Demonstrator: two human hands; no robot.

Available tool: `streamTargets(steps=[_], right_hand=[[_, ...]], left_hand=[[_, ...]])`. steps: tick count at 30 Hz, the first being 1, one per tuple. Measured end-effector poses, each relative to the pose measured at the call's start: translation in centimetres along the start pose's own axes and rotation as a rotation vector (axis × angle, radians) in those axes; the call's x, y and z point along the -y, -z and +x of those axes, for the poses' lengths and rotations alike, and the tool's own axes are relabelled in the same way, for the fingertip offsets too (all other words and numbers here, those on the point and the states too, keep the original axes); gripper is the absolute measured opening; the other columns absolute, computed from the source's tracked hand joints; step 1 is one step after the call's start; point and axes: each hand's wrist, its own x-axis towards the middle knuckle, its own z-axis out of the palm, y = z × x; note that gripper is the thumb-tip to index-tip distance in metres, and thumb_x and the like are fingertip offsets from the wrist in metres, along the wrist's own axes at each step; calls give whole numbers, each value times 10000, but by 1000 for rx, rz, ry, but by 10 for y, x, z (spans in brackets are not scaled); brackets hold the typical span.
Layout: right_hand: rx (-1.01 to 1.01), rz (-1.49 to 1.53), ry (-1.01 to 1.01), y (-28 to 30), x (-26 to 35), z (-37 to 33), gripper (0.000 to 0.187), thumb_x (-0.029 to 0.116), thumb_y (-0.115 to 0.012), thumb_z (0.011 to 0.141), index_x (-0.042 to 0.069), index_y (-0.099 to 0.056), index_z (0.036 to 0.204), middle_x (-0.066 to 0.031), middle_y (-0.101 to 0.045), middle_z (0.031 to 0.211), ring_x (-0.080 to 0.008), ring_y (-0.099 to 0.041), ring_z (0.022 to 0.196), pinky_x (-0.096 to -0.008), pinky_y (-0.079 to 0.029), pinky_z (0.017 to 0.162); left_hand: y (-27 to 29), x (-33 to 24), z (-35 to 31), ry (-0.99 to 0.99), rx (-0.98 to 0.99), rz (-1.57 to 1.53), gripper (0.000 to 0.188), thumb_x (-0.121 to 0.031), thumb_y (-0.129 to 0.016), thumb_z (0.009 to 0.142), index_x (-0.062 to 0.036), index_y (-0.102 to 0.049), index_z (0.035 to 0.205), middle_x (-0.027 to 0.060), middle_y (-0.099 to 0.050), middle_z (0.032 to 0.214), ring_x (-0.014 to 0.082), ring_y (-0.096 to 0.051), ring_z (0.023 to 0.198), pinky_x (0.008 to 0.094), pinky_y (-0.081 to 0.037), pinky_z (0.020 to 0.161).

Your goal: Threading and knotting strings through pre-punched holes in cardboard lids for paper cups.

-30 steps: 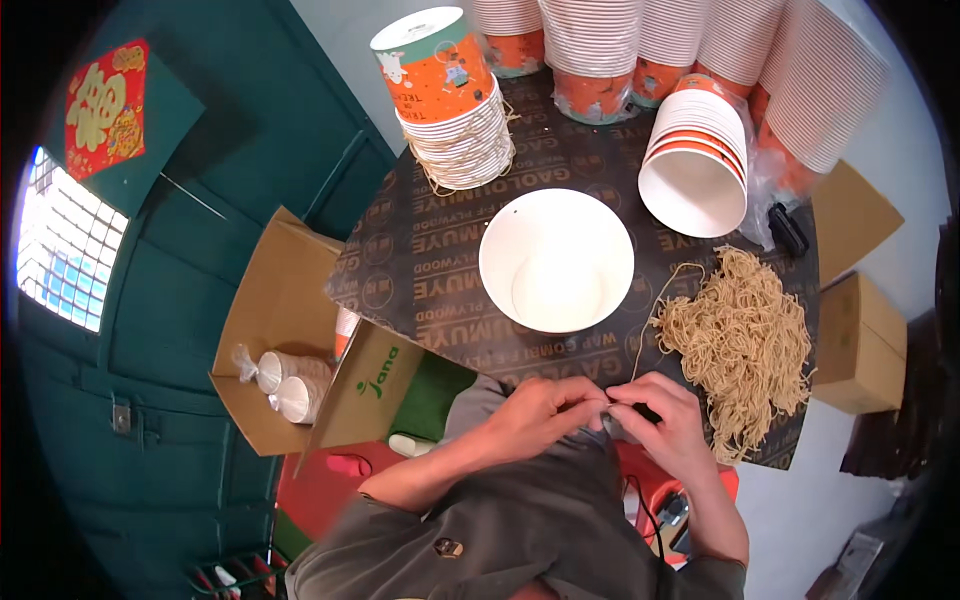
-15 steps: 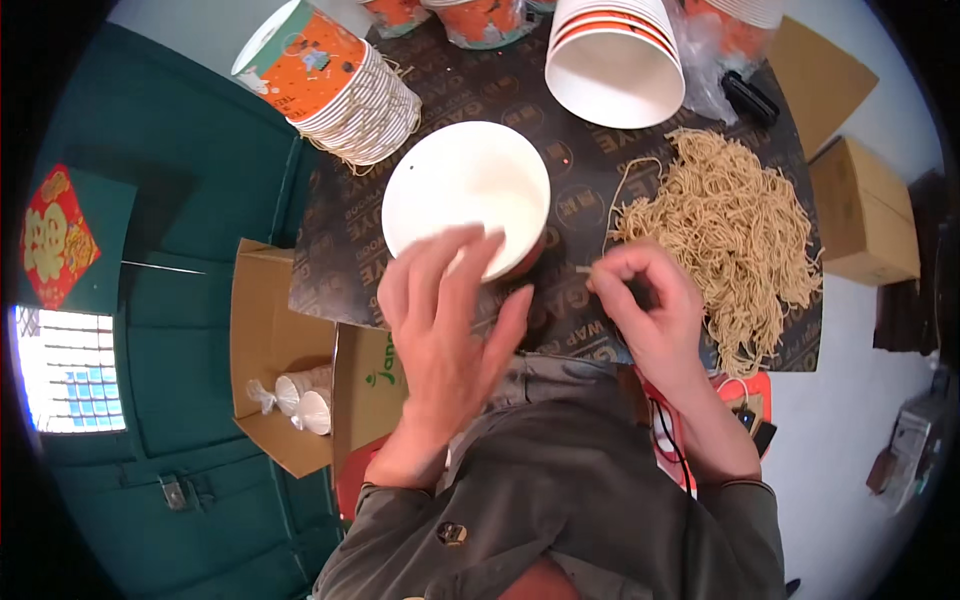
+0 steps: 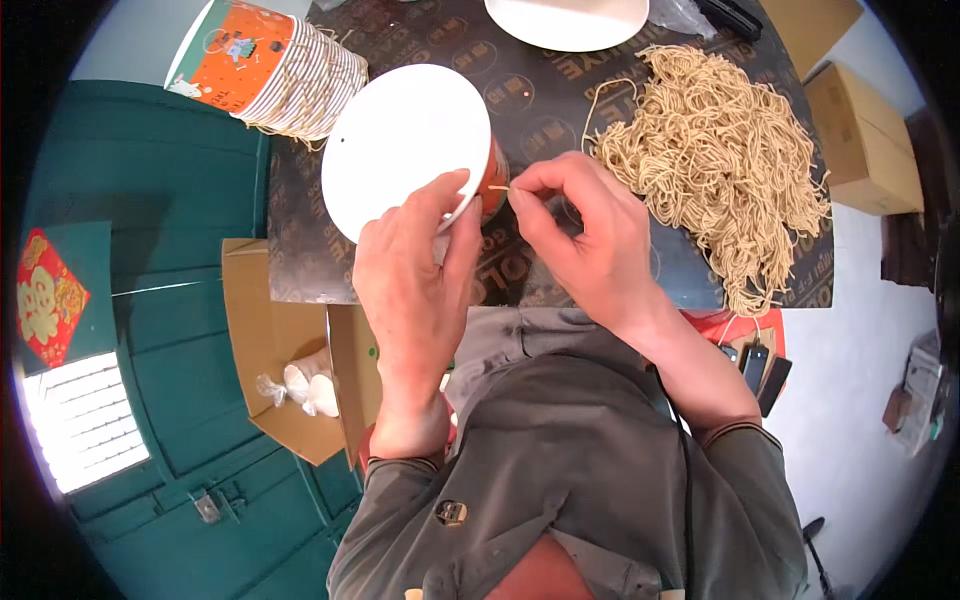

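Observation:
A paper bucket (image 3: 410,140), white inside with an orange printed outside, stands tilted near the table's front edge. My left hand (image 3: 410,250) grips its near right rim, fingers on the inside and thumb toward the outer wall. With thumb and forefinger my right hand (image 3: 590,240) pinches a thin tan cord (image 3: 498,188), whose short tip points at the bucket's orange side. Whether the tip touches the wall I cannot tell. Right of that hand lies a loose heap of tan cords (image 3: 720,170), one strand looping out at its left.
At the far left a stack of nested buckets (image 3: 280,75) has cords hanging along its rims. Another white bucket (image 3: 570,22) lies at the back, near a black object (image 3: 730,15). An open cardboard box (image 3: 290,370) stands below the table's left edge; a closed carton (image 3: 860,140) is at right.
My left hand has closed on the bucket's rim, and the bucket now leans more. My right hand has brought the cord tip left to the bucket's side. The whole view has shifted.

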Motion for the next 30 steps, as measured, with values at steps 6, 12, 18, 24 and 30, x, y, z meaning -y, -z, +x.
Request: streamTargets(steps=[6, 12, 18, 24, 30], right_hand=[[-13, -35, 13, -5, -4, 1, 133, 23, -798, 945, 45, -709, 1042, -120, -741, 948, -331, -758, 835, -425, -600, 722], [-32, -70, 46, -8, -4, 3, 132, 36, -803, 939, 58, -707, 1027, -102, -734, 935, -326, -746, 813, -427, -587, 701], [-28, -71, 67, -10, -6, 3, 146, 32, -810, 923, 68, -709, 1023, -91, -732, 938, -321, -742, 809, -430, -585, 702], [-43, -73, 68, -7, -3, 2, 153, 31, -810, 918, 63, -704, 1023, -92, -731, 929, -315, -746, 812, -422, -588, 710], [-56, -70, 67, -7, -6, 3, 147, 32, -806, 923, 61, -704, 1025, -101, -733, 914, -318, -752, 798, -417, -592, 716]], left_hand=[[-3, -3, 0, 36, -7, 7, 278, -87, -816, 988, -99, -780, 1263, 72, -820, 1042, 265, -754, 878, 409, -539, 833], [-5, -5, -2, 46, -23, 0, 283, -103, -826, 988, -101, -780, 1268, 68, -824, 1027, 259, -760, 880, 409, -547, 833], [-6, -8, -1, 53, -22, 5, 292, -101, -831, 986, -108, -778, 1273, 64, -821, 1013, 258, -757, 866, 405, -547, 823], [-6, -7, 0, 40, -19, 15, 303, -100, -835, 981, -111, -772, 1278, 59, -820, 1009, 256, -757, 865, 404, -546, 817], [-7, -5, -1, 35, -22, 16, 308, -98, -833, 982, -109, -767, 1283, 69, -820, 1002, 258, -765, 877, 405, -545, 821]])
